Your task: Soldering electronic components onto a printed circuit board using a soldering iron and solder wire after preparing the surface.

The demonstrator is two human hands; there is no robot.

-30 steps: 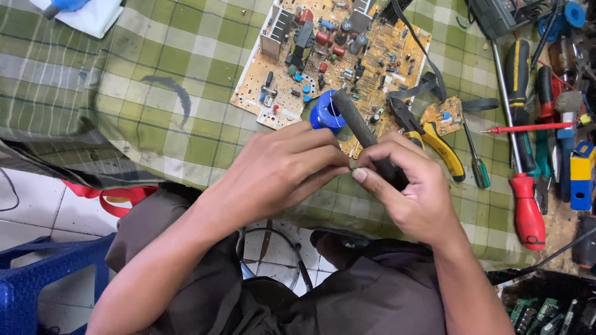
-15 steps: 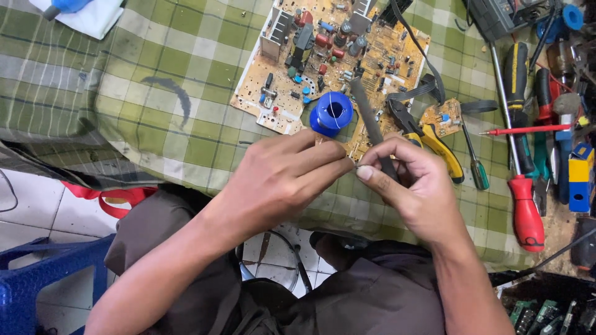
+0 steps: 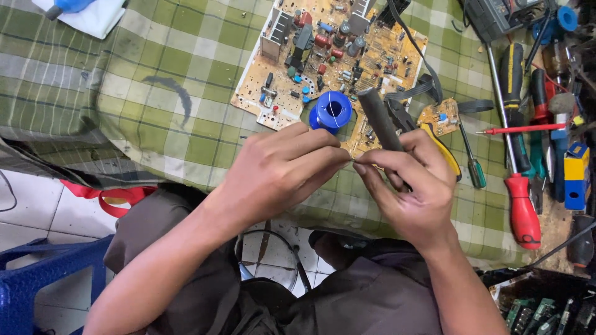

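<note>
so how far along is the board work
Done: the circuit board lies bared on the checked cloth, tools laid out at the right. In hand: the right hand holds a dark tool handle while both hands' fingertips meet on something thin, the left hand beside the blue solder spool. Left: no tool touches the board.

Even, soft daylight; bright overall, no harsh glare. Faint shadows under both hands at centre frame. Sharp focus on the board [image 3: 338,56] at upper centre. Lower right corner dim. Slight wide-angle stretch toward frame edges.
</note>
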